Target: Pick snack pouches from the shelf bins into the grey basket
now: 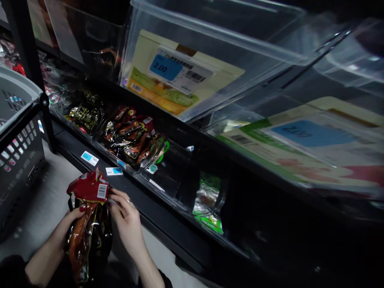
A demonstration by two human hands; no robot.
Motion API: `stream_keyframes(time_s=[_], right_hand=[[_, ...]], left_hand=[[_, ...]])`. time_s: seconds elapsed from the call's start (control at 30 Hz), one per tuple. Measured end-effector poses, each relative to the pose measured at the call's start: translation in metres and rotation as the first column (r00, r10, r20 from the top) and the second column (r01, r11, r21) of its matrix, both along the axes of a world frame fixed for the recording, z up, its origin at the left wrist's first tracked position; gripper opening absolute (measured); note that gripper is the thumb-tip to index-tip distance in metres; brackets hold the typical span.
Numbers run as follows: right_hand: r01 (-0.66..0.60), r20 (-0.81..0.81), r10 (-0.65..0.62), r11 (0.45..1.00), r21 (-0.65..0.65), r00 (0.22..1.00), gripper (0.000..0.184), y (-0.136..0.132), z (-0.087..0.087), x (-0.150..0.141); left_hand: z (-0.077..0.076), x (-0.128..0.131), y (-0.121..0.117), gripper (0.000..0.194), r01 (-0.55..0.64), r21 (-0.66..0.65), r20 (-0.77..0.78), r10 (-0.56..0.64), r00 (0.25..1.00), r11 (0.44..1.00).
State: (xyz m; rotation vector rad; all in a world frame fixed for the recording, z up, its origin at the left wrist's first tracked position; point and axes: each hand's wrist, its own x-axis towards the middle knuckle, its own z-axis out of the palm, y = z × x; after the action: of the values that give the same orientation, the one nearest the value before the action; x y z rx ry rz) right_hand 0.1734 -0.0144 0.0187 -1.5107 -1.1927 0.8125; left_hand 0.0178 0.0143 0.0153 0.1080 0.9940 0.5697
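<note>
Low in front of me are shiny snack packets [85, 236], with dark red tops, a barcode label and brown meat-like pieces showing through black-and-gold film. More than one seems to be stacked, but I cannot tell how many. My left hand [66, 225] is closed round their left side, thumb on the front and the other fingers hidden behind. At the upper right edge, my right hand [127, 218] has its fingers bent together against the packets. Similar red-and-black packets [129, 136] lie in a clear bin on the low shelf ahead.
On the left stands a grey shopping basket [21, 160] with slotted sides. Black-and-gold packets [85, 116] and a green-and-silver packet [208, 204] sit along the shelf. Price tags [90, 158] line the black shelf edge [168, 216]. Above are clear plastic bins [255, 44] with blue price labels.
</note>
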Motion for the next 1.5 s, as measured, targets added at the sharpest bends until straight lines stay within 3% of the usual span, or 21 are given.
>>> stream_keyframes(time_s=[0.1, 0.17, 0.27, 0.37, 0.47, 0.53, 0.6, 0.67, 0.73, 0.8, 0.93, 1.03, 1.1, 1.3, 1.4, 1.5], right_hand=[[0.07, 0.188, -0.074, 0.997, 0.028, 0.979, 0.012, -0.005, 0.012, -0.004], [0.019, 0.218, -0.012, 0.999, -0.031, 0.976, 0.01, -0.007, 0.018, -0.011], [-0.036, 0.133, 0.053, 0.991, -0.132, 0.99, 0.009, -0.007, 0.016, -0.02], [-0.011, 0.002, 0.012, 0.993, -0.117, 1.0, 0.013, -0.003, 0.008, -0.022], [0.018, -0.142, -0.028, 0.997, -0.072, 0.99, 0.004, -0.002, 0.006, -0.018], [0.11, -0.262, -0.123, 0.992, -0.066, 0.957, 0.018, -0.003, 0.01, -0.013], [0.254, -0.412, -0.269, 0.963, -0.092, 0.871, 0.028, -0.005, 0.015, -0.007], [0.323, -0.588, -0.365, 0.929, -0.18, 0.722, 0.032, -0.005, 0.021, -0.001], [0.255, -0.731, -0.401, 0.916, -0.31, 0.552, 0.031, -0.004, 0.026, 0.007], [0.171, -0.798, -0.419, 0.908, -0.383, 0.434, 0.03, -0.002, 0.029, 0.015], [0.013, -0.88, -0.304, 0.947, -0.321, 0.365, 0.047, 0.001, 0.031, 0.027], [-0.155, -0.91, -0.182, 0.954, -0.255, 0.372, 0.047, 0.001, 0.032, 0.027], [-0.19, -0.908, -0.14, 0.955, -0.23, 0.396, 0.035, 0.0, 0.033, 0.021], [-0.336, -0.865, 0.025, 0.927, -0.168, 0.501, 0.037, -0.008, 0.035, 0.001], [-0.241, -0.771, 0.038, 0.959, -0.151, 0.636, 0.026, -0.008, 0.035, 0.001], [-0.053, -0.701, -0.09, 0.982, -0.179, 0.707, 0.014, -0.005, 0.036, 0.011]], left_hand=[[0.001, 0.005, 0.0, 0.036, -0.056, 0.092, -0.054, 0.061, 0.997, 0.994], [0.002, 0.008, -0.001, 0.044, -0.104, 0.174, -0.094, 0.122, 0.988, 0.979], [0.004, 0.013, -0.003, 0.053, -0.165, 0.258, -0.126, 0.202, 0.971, 0.952], [0.002, 0.017, -0.003, 0.049, -0.18, 0.298, -0.12, 0.224, 0.967, 0.937], [-0.002, 0.016, -0.001, 0.041, -0.204, 0.264, -0.103, 0.237, 0.966, 0.943], [-0.006, 0.014, 0.001, 0.037, -0.223, 0.231, -0.111, 0.253, 0.961, 0.947], [-0.009, 0.012, 0.003, 0.033, -0.224, 0.218, -0.14, 0.258, 0.956, 0.95], [-0.012, 0.01, 0.005, 0.029, -0.232, 0.232, -0.173, 0.275, 0.946, 0.945], [-0.012, 0.01, 0.005, 0.03, -0.237, 0.245, -0.192, 0.286, 0.939, 0.94], [-0.012, 0.01, 0.005, 0.035, -0.225, 0.244, -0.201, 0.276, 0.94, 0.943], [-0.012, 0.01, 0.005, 0.039, -0.17, 0.244, -0.207, 0.223, 0.953, 0.955], [-0.015, 0.009, 0.006, 0.035, -0.173, 0.237, -0.2, 0.222, 0.954, 0.956], [-0.017, 0.008, 0.006, 0.033, -0.184, 0.224, -0.194, 0.229, 0.954, 0.957], [-0.015, 0.009, 0.004, 0.03, -0.15, 0.206, -0.152, 0.183, 0.971, 0.967], [-0.015, 0.008, 0.005, 0.029, -0.174, 0.219, -0.166, 0.212, 0.963, 0.96], [-0.017, 0.007, 0.007, 0.027, -0.202, 0.233, -0.183, 0.247, 0.952, 0.951]])
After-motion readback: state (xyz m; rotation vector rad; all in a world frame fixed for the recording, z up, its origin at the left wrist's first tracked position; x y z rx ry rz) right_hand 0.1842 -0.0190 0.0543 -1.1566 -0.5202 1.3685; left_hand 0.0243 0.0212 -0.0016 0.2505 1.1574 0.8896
